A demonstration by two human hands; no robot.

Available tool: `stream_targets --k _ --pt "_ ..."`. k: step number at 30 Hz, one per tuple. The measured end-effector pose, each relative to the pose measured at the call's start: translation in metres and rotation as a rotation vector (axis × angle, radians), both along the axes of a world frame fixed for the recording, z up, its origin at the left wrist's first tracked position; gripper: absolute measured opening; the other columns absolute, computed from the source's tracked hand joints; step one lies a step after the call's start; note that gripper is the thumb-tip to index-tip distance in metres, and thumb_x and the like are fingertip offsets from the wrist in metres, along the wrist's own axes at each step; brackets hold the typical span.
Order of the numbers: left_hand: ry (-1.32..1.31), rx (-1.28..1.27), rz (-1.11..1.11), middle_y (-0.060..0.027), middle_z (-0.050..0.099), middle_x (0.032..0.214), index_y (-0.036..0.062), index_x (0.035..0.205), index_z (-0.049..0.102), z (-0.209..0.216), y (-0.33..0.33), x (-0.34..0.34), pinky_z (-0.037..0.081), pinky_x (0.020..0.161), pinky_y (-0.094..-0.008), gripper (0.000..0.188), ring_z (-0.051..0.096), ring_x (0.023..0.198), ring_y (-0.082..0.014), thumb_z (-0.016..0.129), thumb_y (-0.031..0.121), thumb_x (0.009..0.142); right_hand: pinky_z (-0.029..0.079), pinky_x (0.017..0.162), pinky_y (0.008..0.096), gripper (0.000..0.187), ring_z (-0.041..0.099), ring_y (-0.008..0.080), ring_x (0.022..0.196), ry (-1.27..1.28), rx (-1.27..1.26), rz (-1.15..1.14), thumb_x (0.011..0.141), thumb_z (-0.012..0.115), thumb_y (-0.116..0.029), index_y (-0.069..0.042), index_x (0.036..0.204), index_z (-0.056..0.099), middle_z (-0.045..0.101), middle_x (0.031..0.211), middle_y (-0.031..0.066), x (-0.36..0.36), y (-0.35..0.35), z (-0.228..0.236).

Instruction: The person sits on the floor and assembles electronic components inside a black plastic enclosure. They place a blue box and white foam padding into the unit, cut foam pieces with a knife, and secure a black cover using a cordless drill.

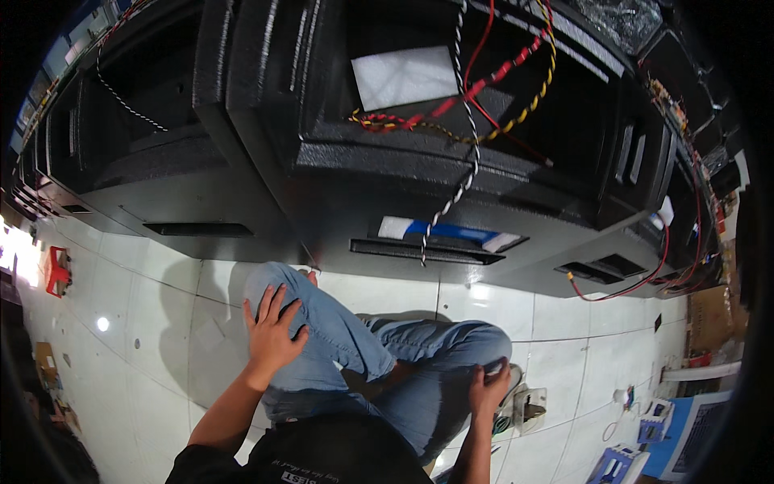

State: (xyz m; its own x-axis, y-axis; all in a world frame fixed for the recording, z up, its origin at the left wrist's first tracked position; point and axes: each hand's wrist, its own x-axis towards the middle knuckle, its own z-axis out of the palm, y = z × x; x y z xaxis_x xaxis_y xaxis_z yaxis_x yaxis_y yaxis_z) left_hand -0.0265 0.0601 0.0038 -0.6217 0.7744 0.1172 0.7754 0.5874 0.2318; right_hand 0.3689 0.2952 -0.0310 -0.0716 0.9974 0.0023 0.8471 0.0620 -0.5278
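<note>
My left hand [274,332] lies on my left knee in blue jeans [322,323], fingers spread and holding nothing. On the outer side of my right knee rests my right hand [489,389], its fingers apart and bent over the denim, with nothing seen in them. In front of my knees stands a large black cabinet [322,210] with a recessed opening. A white foam sheet [403,77] lies inside that opening. Red, yellow and black twisted wires [516,121] cross it, and a black-and-white twisted cable [463,189] hangs down over the front edge.
Another black cabinet [161,194] stands to the left, more to the right. A clear plastic box [530,410] with small parts sits on the white tiled floor [564,379] beside my right hand. A red stool-like object [56,271] is far left; blue-and-white bins [621,464] are lower right.
</note>
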Motion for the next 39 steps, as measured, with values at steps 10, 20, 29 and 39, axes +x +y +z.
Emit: stream_targets --k 10,20,29,39 --pt "-0.004 0.090 0.021 -0.0070 0.050 0.152 0.0181 0.120 0.074 -0.002 -0.006 -0.015 0.013 0.119 -0.0704 0.049 0.035 0.149 -0.0283 0.078 0.039 0.076 0.057 0.077 0.0364 0.014 0.071 0.0349 0.089 0.467 0.724 1.051 0.085 0.071 0.002 0.001 0.099 0.070 0.073 0.102 0.0170 -0.253 0.035 0.263" --pt "-0.068 0.163 -0.011 -0.0073 0.052 0.150 0.0169 0.119 0.073 -0.008 -0.015 -0.016 0.015 0.117 -0.0740 0.052 0.037 0.148 -0.0268 0.081 0.037 0.071 0.053 0.100 0.0469 0.056 0.063 0.0401 0.118 -0.620 0.799 1.110 0.084 0.075 -0.013 -0.002 0.135 0.056 0.067 0.120 0.0228 -0.446 0.174 0.337" --pt "-0.338 0.329 0.022 -0.0103 0.065 0.134 0.0132 0.113 0.075 0.011 -0.010 -0.013 0.018 0.120 -0.0635 0.041 0.052 0.137 -0.0288 0.080 0.032 0.077 0.049 0.078 0.0453 0.039 0.060 0.0366 0.086 -0.177 1.173 0.942 0.083 0.068 -0.011 -0.002 0.120 0.069 0.058 0.090 0.0161 -0.319 0.061 0.324" --pt "-1.701 0.873 -0.373 -0.0078 0.069 0.119 -0.0005 0.139 0.055 0.078 0.123 0.055 0.054 0.090 -0.0294 0.045 0.066 0.104 -0.0122 0.072 0.009 0.098 0.040 0.083 0.0435 0.034 0.050 0.0274 0.090 -0.054 1.095 0.741 0.076 0.073 -0.007 -0.016 0.106 0.083 0.055 0.097 0.0066 -0.168 0.015 0.124"
